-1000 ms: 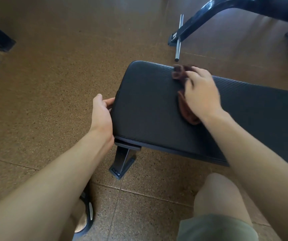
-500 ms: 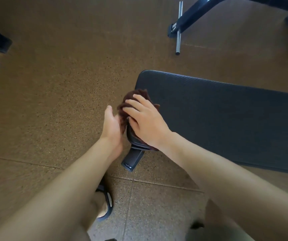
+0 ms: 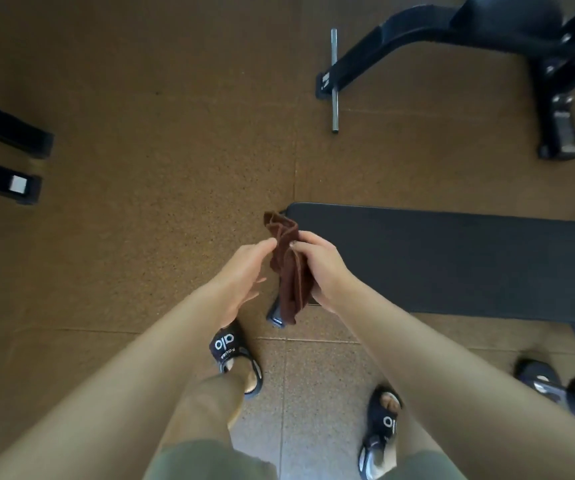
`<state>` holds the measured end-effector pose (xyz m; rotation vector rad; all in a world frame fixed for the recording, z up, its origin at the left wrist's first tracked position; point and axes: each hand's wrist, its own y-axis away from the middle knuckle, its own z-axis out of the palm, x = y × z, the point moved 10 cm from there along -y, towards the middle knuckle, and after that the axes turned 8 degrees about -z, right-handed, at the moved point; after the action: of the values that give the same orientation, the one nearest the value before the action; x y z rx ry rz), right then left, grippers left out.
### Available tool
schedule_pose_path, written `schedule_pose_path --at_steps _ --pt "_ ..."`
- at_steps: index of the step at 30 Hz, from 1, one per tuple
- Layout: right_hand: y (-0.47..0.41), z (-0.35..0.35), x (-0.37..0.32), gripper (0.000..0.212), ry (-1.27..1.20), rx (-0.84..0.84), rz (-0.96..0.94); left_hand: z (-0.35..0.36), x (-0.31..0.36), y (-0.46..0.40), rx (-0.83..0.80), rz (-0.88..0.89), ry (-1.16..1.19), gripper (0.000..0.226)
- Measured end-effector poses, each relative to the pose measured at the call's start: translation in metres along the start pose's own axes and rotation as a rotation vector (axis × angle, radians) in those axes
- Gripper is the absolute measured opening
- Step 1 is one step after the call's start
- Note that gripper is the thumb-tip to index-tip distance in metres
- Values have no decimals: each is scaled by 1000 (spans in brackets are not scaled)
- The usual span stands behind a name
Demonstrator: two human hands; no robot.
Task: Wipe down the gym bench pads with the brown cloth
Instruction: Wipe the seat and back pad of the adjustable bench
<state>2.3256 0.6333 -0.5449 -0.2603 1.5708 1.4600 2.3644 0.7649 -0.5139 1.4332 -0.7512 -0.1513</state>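
Seen from above, a person is standing at the left end of a black bench [image 3: 452, 265]. The right hand [image 3: 317, 268] is gripping a bunched brown cloth [image 3: 288, 268], lifted clear of the pad; the left hand [image 3: 242, 271], half open, is pinching its edge. Refolding to a flat, clean face would probably help wiping.

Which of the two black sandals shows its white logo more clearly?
The left-foot black sandal: its strap reads "alo" fully, while the right-foot black sandal shows only part.
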Motion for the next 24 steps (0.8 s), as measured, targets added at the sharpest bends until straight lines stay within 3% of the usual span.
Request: schedule_pose_path --at_steps 4,9,14,20,24 --pt "42 61 -93 28 -266 21 24 -26 70 69 -110 44 4 89" --pt "81 110 -176 37 -446 103 69 -46 147 151 -266 48 -44 44" --pt "101 113 -229 37 -446 216 27 -63 192 187 -248 2 -203 31" --pt "119 68 -300 51 134 206 -159 -72 230 212 -255 11 -418 42" --pt "123 74 -349 50 298 -69 -283 -56 252 232 -364 12 -599 49"
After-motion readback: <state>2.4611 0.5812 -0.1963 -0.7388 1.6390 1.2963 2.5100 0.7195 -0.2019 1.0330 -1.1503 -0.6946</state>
